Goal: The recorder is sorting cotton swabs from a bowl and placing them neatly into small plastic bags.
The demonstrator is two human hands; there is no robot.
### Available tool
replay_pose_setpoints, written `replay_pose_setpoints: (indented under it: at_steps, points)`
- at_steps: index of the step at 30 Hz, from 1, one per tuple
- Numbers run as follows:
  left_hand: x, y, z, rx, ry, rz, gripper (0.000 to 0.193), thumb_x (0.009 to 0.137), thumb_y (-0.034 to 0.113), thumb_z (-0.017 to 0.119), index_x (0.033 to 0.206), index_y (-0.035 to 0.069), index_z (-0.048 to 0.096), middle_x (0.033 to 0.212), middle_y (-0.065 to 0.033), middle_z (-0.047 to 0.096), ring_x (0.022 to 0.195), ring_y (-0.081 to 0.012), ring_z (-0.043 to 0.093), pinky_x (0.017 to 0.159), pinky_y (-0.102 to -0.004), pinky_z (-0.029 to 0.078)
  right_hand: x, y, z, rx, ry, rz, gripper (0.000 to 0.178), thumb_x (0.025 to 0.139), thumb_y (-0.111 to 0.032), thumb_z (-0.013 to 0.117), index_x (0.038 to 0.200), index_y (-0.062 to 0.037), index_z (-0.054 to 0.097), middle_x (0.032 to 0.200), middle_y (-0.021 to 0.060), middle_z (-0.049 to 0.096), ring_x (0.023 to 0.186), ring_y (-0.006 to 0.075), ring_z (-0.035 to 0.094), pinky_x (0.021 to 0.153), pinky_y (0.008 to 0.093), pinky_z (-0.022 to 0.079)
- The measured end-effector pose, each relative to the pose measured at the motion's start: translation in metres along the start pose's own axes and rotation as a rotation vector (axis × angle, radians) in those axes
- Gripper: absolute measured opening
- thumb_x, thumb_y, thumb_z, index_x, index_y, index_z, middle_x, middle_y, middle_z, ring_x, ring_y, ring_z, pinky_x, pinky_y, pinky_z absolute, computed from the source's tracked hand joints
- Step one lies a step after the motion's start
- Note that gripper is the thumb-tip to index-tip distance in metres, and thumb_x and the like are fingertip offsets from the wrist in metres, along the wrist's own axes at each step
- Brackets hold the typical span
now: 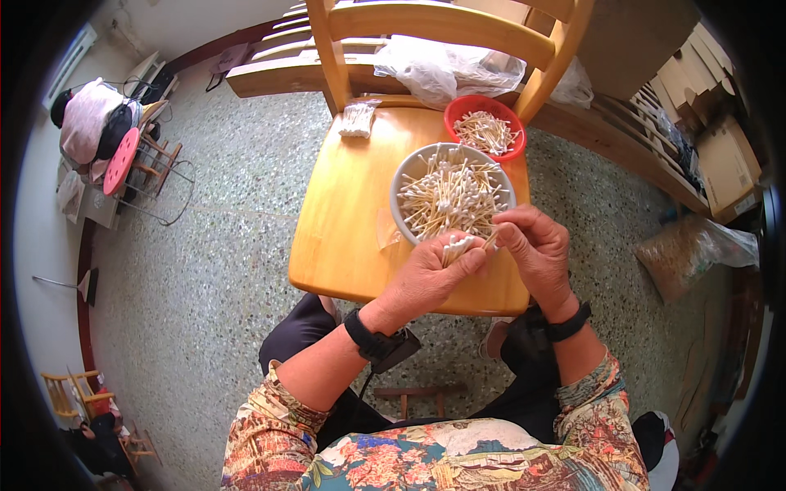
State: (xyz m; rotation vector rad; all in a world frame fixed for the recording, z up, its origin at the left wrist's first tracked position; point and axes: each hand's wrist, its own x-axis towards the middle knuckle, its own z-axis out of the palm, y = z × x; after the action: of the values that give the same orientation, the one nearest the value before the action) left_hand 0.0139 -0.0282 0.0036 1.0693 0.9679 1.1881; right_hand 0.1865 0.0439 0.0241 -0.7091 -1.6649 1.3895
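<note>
My left hand (427, 280) is closed around a small bunch of cotton swabs (455, 248), their white tips showing above the fingers. Close beside it, my right hand (536, 250) pinches at the thin sticks of one or more cotton swabs by the bunch. Just beyond both hands stands a grey bowl (396, 202) heaped with loose cotton swabs (449, 195). Behind it to the right, a smaller red bowl (521, 141) holds more swabs (485, 132). A clear packet of cotton swabs (358, 119) lies at the back left of the wooden chair seat (340, 213).
The chair's backrest (442, 20) rises at the far side, with white plastic bags (450, 69) behind it. A clear plastic piece (389, 229) lies left of the grey bowl. Cardboard boxes (725, 164) and a filled clear bag (688, 252) are on the right. A red stool (123, 161) stands far left.
</note>
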Motion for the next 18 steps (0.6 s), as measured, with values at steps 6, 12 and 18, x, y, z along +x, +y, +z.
replay_pose_setpoints:
  at_steps: [6, 12, 18]
  points:
    - [-0.004, -0.013, 0.002, -0.105, -0.214, -0.044, 0.029, 0.103, 0.032, 0.045, 0.104, 0.007, 0.059, 0.080, 0.0040, 0.058, 0.073, -0.0033, 0.053, 0.068, -0.0205, 0.044, -0.003, 0.001, -0.009, -0.093, -0.167, 0.064, 0.011, 0.087, -0.008, 0.069, 0.096, -0.0015, 0.070, 0.090, 0.0038, 0.064, 0.081, 0.0116, 0.060, 0.073, 0.0250, 0.048]
    - [-0.007, -0.005, 0.000, -0.299, -0.099, -0.226, 0.027, 0.104, 0.032, 0.041, 0.104, 0.009, 0.056, 0.069, 0.0058, 0.047, 0.059, -0.0051, 0.043, 0.054, -0.0209, 0.035, 0.001, 0.000, -0.015, -0.363, -0.185, -0.034, 0.012, 0.086, -0.008, 0.069, 0.098, -0.0039, 0.071, 0.087, 0.0049, 0.063, 0.079, 0.0128, 0.060, 0.072, 0.0255, 0.047]
    - [0.004, 0.002, -0.031, -0.554, 0.255, -0.073, 0.024, 0.104, 0.026, 0.042, 0.115, 0.008, 0.053, 0.067, 0.0061, 0.038, 0.055, -0.0039, 0.032, 0.049, -0.0198, 0.028, 0.010, 0.012, -0.015, -0.840, -0.116, -0.310, 0.014, 0.081, -0.009, 0.070, 0.095, -0.0093, 0.072, 0.084, 0.0052, 0.062, 0.079, 0.0217, 0.060, 0.070, 0.0338, 0.049]
